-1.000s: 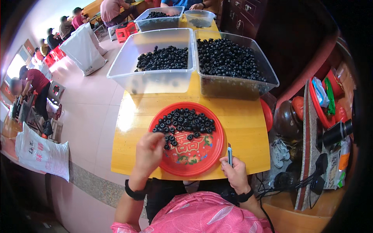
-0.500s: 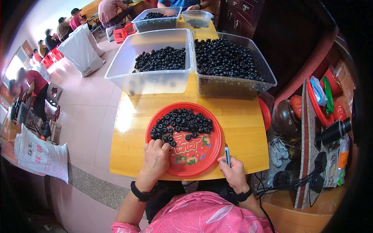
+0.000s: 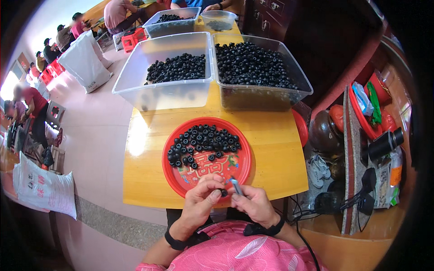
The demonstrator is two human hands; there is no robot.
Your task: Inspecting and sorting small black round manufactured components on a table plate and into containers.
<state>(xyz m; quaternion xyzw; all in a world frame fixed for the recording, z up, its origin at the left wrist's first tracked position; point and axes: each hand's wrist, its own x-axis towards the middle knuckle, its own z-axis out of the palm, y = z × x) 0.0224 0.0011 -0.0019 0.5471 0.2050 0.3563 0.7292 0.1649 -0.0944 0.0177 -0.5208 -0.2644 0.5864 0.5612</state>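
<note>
Pinched in my left hand [image 3: 199,201] is a small round black part with a hole [image 3: 224,193]. My right hand [image 3: 257,207] grips a slim grey-blue utility knife [image 3: 237,186], its tip pointing up and away from me, close beside that part. Both hands are over the near rim of a round red tray [image 3: 242,170] with a printed pattern. Across the far half of the tray lie many loose black ring-like parts [image 3: 208,139]; a few sit nearer its middle.
Beyond the tray on the wooden table [image 3: 280,167] stand two clear tubs of black parts, a left tub [image 3: 174,95] and a fuller right tub [image 3: 262,97]. Farther back are another tub [image 3: 169,29] and a round bowl [image 3: 219,20]. Shelves at right hold a jar [image 3: 324,131] and cables.
My left hand has moved from the parts at the tray's left toward me and right, carrying one black part. My right hand has brought the knife left to meet it.
</note>
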